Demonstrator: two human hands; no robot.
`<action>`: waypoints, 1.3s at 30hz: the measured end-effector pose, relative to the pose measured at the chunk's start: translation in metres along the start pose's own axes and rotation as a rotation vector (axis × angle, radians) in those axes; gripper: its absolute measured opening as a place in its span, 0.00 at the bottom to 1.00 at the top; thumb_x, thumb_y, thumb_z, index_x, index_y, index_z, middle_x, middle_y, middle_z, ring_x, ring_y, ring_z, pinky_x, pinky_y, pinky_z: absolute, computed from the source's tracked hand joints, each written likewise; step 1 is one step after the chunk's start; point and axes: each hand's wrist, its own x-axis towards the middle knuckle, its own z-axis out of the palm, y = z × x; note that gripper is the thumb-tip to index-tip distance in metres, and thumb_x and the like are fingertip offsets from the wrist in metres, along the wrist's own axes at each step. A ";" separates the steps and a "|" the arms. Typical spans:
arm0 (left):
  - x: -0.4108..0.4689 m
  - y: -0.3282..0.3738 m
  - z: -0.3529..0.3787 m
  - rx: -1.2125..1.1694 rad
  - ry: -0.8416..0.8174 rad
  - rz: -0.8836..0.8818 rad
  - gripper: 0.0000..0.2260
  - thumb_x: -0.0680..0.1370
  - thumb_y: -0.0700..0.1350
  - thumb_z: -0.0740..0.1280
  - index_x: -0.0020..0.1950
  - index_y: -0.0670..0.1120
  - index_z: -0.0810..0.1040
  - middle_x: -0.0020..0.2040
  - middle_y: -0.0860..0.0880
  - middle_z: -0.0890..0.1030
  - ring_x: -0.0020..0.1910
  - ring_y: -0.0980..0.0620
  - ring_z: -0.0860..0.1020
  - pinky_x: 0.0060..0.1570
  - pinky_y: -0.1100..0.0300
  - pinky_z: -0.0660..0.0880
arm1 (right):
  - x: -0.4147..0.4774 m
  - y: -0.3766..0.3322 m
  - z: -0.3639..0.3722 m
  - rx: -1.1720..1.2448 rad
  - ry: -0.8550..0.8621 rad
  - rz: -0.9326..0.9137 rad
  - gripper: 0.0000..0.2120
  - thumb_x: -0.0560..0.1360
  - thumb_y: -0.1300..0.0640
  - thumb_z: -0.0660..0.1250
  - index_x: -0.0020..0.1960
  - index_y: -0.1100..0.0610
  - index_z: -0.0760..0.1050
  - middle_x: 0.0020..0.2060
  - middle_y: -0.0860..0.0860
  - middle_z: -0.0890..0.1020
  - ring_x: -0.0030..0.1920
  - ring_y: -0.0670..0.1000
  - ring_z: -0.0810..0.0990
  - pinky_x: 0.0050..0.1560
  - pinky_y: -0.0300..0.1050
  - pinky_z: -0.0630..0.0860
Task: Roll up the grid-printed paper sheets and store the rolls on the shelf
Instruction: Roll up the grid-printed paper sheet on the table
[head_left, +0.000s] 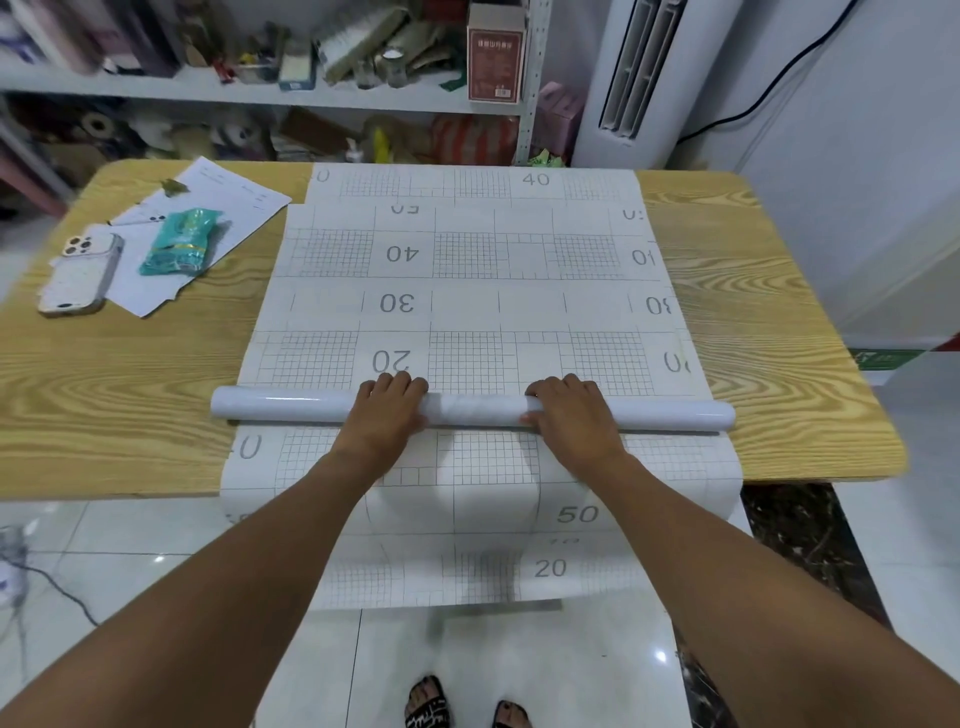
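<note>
1. Standing at a wooden table (156, 374), cluttered shelf (260, 88) beyond at twelve o'clock.
2. Lying across the table from nine to three o'clock: a white roll (478, 408), on top of grid sheets (467, 301) spreading toward twelve and hanging off the near edge at six.
3. Pressing down on the roll's middle with left hand (387, 410) and right hand (569, 410), fingers curled over it, equally near.
4. Judging: rolling toward twelve coming next.

Bare forearms, no sleeves, seemingly black patterned sandals (427, 707)
</note>
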 end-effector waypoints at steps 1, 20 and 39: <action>-0.001 -0.001 0.001 -0.010 -0.007 0.001 0.19 0.69 0.38 0.72 0.58 0.44 0.72 0.51 0.45 0.76 0.49 0.45 0.73 0.52 0.52 0.70 | 0.000 0.000 0.000 0.009 -0.007 0.009 0.14 0.79 0.50 0.60 0.60 0.56 0.73 0.54 0.52 0.79 0.53 0.53 0.74 0.56 0.47 0.64; 0.009 -0.004 0.000 -0.126 -0.045 0.037 0.22 0.74 0.38 0.66 0.68 0.41 0.66 0.62 0.41 0.73 0.59 0.41 0.69 0.58 0.51 0.65 | -0.002 -0.002 0.004 0.010 -0.025 0.048 0.28 0.78 0.44 0.57 0.73 0.58 0.59 0.62 0.55 0.72 0.59 0.56 0.71 0.61 0.50 0.66; -0.001 -0.004 -0.005 -0.077 -0.016 0.074 0.22 0.60 0.43 0.80 0.49 0.37 0.78 0.44 0.36 0.77 0.40 0.38 0.75 0.38 0.48 0.74 | -0.001 0.001 0.001 -0.112 -0.058 -0.008 0.19 0.77 0.45 0.61 0.62 0.56 0.73 0.59 0.52 0.72 0.56 0.55 0.68 0.57 0.48 0.65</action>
